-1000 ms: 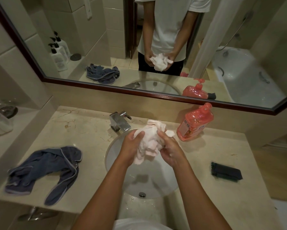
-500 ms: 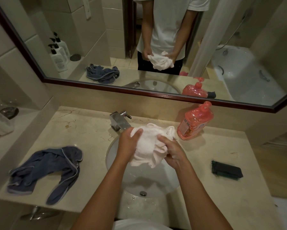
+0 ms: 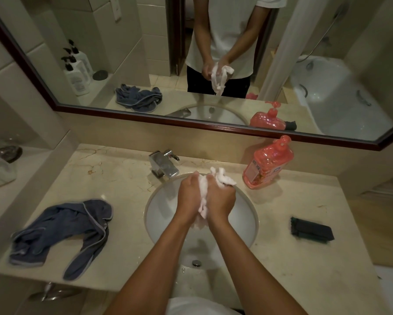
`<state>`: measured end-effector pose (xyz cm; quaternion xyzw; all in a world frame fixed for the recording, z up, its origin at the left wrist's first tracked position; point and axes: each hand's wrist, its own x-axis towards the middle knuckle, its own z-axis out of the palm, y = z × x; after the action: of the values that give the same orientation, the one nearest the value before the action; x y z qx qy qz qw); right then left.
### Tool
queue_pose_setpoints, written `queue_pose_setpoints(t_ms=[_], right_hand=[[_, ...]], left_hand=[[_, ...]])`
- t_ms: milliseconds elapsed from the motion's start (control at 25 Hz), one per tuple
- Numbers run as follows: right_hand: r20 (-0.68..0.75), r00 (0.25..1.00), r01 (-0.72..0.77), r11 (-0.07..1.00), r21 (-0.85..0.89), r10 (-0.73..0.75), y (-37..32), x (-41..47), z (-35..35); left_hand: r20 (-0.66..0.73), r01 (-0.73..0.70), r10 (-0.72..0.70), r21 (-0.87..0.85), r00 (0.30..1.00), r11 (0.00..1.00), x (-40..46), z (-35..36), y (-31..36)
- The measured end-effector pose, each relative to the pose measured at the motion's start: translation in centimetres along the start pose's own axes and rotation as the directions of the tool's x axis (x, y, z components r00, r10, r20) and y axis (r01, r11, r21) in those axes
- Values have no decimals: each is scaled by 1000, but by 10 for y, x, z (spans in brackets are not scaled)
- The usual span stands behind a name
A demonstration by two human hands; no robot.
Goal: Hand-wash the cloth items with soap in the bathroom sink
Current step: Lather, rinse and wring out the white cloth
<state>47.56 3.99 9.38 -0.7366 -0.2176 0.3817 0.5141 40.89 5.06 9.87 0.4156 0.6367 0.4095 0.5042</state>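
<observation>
Cloth: white washcloth [image 3: 220, 178] bunched between both palms above the sink [image 3: 159, 205], one end sticking out past the knuckles toward the faucet [image 3: 163, 165].
Left hand [image 3: 190, 196]: fingers curled round the cloth.
Right hand [image 3: 220, 201]: fingers curled round it too, pressed against the left.
Bench: blue towel [image 3: 61, 233] near left edge; soap bottle [image 3: 267, 164] at back, right of sink; dark cloth [image 3: 311, 230] near right edge.

The cloth [image 3: 216, 180] is white, faintly pink in this light. A blue-grey towel [image 3: 61, 233] with pale piping lies on the beige, brown-veined counter [image 3: 304, 258]. The soap bottle [image 3: 267, 164] is coral pink (its label white). A dark green-black cloth [image 3: 312, 230], white sink [image 3: 159, 214], chrome tap [image 3: 163, 164], dark red-brown mirror frame [image 3: 145, 118].
</observation>
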Motion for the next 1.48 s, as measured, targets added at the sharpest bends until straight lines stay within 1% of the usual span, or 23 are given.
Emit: queue_pose_setpoints(t_ms=[80, 120, 200, 240, 360, 400, 440, 480, 560, 640, 680, 800, 880, 920, 1000, 1040, 1120, 1200, 1240, 1280, 1360, 1440, 1480], right_hand=[[-46, 999, -15, 1000, 12, 16, -4, 7, 1], [-52, 998, -34, 999, 2, 34, -3, 13, 2], [-42, 996, -81, 997, -7, 81, 0, 23, 1], [-23, 995, -94, 996, 9, 94, 1, 25, -1], [74, 996, -45, 996, 74, 40, 8, 13, -2], [99, 995, -22, 998, 58, 17, 9, 6, -1], [106, 994, 2, 999, 34, -5, 10, 1, 0], [85, 996, 14, 1000, 5, -15, 9, 0, 2], [-6, 1000, 3, 999, -39, -4, 4, 8, 3], [-39, 998, -52, 998, -40, 51, -1, 21, 2], [-33, 996, -88, 996, -35, 86, -1, 27, 2], [72, 979, -188, 982, -12, 188, 8, 36, -5], [194, 957, -225, 974, 19, 217, 11, 35, -16], [256, 942, -223, 975, -1, 216, 13, 35, -22], [354, 913, -180, 979, -96, 203, 15, 36, -31], [375, 906, -153, 978, -142, 196, 16, 37, -33], [357, 922, -78, 975, -208, 149, 17, 38, -32], [290, 956, 42, 961, -274, 40, 15, 38, -33], [279, 960, 104, 956, -274, -25, 12, 36, -34], [295, 952, 155, 956, -247, -78, 10, 35, -34], [404, 907, 188, 974, -130, -121, 6, 31, -33], [529, 843, 122, 992, -20, -94, 3, 27, -29], [566, 820, 93, 996, 9, -82, 4, 25, -29]], left_hand=[[38, 18, -16, -67, 999, 998, -3, 1, -2], [55, 5, -1, -69, 999, 998, -6, 2, -2], [88, -22, 28, -68, 996, 997, -10, 3, -4], [81, -20, 27, -82, 996, 996, -11, 3, -5], [-70, -17, 9, -121, 998, 993, -1, -3, -3], [-98, -15, 4, -110, 995, 994, 2, -5, -1], [-96, -10, 1, -98, 995, 995, 3, -7, 1], [-60, -10, 4, -94, 998, 996, 1, -7, 2], [40, -14, 16, -70, 999, 997, -4, -3, 2], [112, -25, 27, -17, 993, 1000, -9, 1, 2], [128, -22, 25, -21, 991, 1000, -9, 2, 1], [110, -12, 22, -85, 994, 996, -4, -4, 4], [127, -51, 68, -136, 990, 989, 6, -15, 2], [156, -60, 82, -139, 984, 988, 9, -20, 1], [199, -24, 48, -122, 979, 992, 13, -27, -1], [196, 5, 20, -125, 980, 992, 13, -28, -2], [155, 40, -20, -124, 988, 991, 17, -30, -4], [127, 58, -42, -127, 991, 990, 25, -31, -10], [137, 64, -46, -135, 989, 989, 26, -31, -9], [156, 71, -49, -138, 987, 988, 24, -30, -5], [199, 37, -3, -169, 980, 985, 12, -25, 9], [243, 14, 29, -174, 970, 985, 8, -21, 15], [257, 3, 42, -172, 965, 985, 9, -19, 14]])
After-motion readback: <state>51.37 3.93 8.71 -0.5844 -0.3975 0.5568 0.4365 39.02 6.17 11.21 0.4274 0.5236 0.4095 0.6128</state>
